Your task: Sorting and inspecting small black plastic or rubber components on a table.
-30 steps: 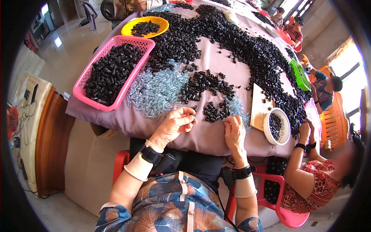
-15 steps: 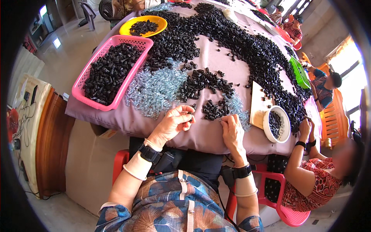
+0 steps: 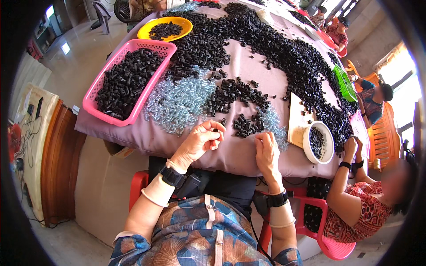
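Note:
My left hand is closed in a pinch, with a small black plastic piece between thumb and fingertips, just above the table's near edge. To its right, my right hand has its fingers pressed together; whatever they hold, if anything, is hidden. Ahead of both hands lies a small heap of black plastic pieces. Small clear bluish springs lie beside that heap near my right hand. A larger pile of springs spreads beyond my left hand.
At the left stands a pink basket full of black pieces, with a yellow plate behind it. On the right are a beige board, a white round bowl and a green basket. A co-worker sits close on my right.
My left fingers have shifted slightly around the black piece, which now shows less below the fingertips. The right hand has barely moved.

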`<state>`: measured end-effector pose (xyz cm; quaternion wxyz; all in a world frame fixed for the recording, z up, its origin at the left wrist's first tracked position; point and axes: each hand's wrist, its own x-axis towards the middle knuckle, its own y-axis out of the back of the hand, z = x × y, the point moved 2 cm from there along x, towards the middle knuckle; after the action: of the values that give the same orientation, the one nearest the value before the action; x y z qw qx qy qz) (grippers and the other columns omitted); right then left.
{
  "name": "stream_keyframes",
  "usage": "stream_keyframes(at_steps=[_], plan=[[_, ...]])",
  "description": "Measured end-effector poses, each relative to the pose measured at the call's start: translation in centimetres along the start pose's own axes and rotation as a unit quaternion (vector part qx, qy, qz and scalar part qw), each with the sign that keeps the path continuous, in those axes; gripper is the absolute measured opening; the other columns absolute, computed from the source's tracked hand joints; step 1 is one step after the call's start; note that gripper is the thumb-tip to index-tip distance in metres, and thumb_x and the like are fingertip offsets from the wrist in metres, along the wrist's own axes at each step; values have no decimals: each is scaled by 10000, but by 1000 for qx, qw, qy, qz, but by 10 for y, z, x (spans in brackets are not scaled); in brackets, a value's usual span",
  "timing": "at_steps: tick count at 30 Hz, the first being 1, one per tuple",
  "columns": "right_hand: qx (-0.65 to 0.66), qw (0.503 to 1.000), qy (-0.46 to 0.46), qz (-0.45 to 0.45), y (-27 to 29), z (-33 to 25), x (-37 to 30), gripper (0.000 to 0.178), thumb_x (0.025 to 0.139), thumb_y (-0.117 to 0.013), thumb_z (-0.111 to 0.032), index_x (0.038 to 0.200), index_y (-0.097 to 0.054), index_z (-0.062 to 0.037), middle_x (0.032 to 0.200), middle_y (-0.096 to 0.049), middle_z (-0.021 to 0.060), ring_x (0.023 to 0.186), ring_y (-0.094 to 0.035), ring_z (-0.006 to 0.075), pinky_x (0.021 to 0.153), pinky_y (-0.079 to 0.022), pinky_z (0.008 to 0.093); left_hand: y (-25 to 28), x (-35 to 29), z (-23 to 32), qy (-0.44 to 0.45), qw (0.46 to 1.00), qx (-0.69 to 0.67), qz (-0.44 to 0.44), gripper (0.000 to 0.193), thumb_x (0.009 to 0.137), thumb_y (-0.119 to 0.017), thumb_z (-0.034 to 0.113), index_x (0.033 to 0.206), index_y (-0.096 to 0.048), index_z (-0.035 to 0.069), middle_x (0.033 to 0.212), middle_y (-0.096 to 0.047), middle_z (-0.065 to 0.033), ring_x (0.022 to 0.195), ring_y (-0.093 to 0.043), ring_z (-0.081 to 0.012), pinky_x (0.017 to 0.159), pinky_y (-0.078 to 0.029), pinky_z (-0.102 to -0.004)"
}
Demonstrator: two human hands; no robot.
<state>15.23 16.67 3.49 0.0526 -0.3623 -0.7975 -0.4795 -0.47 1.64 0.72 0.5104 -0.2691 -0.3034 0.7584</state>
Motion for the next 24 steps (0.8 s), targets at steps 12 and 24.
stream_keyframes(at_steps=[12,24], plan=[[257,940,-175,-139,-10,-21,-4,107,832,-549,-83,886,-596,-4,640,-536,25,568,-481,75,523,-408,226,-47,8,-16,-164,833,520,93,150,766,-643,77,915,-657,83,700,-531,-31,614,-472,-105,578,-407,-235],[272,936,-213,-65,-19,-12,-10,81,830,-567,-76,863,-610,-16,625,-536,-4,546,-461,56,511,-393,200,-44,10,-28,-240,755,590,156,110,781,-625,126,760,-562,39,707,-551,-99,611,-554,-256,564,-430,-333]])
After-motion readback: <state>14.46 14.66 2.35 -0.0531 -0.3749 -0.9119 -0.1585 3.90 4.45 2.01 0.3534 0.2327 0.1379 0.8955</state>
